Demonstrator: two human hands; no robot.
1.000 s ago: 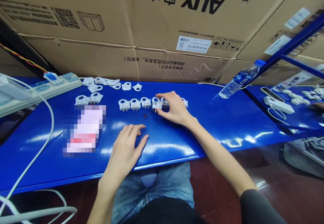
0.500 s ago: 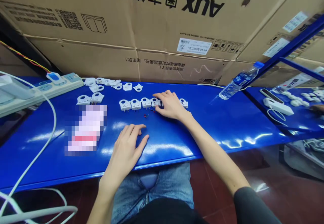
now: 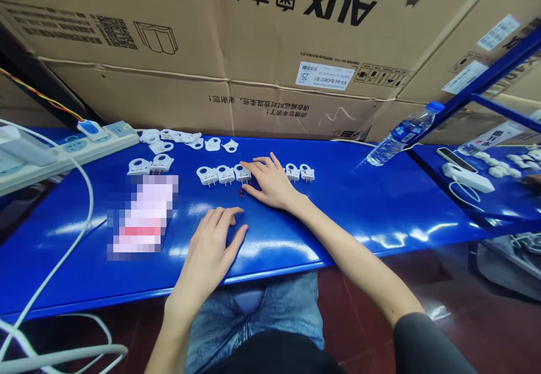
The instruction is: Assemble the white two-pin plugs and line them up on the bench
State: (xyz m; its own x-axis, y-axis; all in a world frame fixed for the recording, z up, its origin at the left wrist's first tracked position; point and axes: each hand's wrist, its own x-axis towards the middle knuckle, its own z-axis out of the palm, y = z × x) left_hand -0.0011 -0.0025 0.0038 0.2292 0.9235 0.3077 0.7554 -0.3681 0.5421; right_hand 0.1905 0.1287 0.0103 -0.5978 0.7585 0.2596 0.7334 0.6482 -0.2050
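Standing behind white plugs (image 3: 225, 176): cardboard (image 3: 253, 41)

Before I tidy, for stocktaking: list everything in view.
Table: one, blue, centre
Plugs: five visible, white, central row
Loose parts: several, white, back left
Red bits: few, red, near plugs
Pixelated item: one, pinkish, left
Power strip: one, white, left
Cables: several, white, left
Cartons: several, brown, behind
Bottle: one, clear, back right
Frame: one, blue, right
Phone: one, dark, right
Pieces: many, white, right
Left hand: one, bare, foreground
Right hand: one, bare, at plugs
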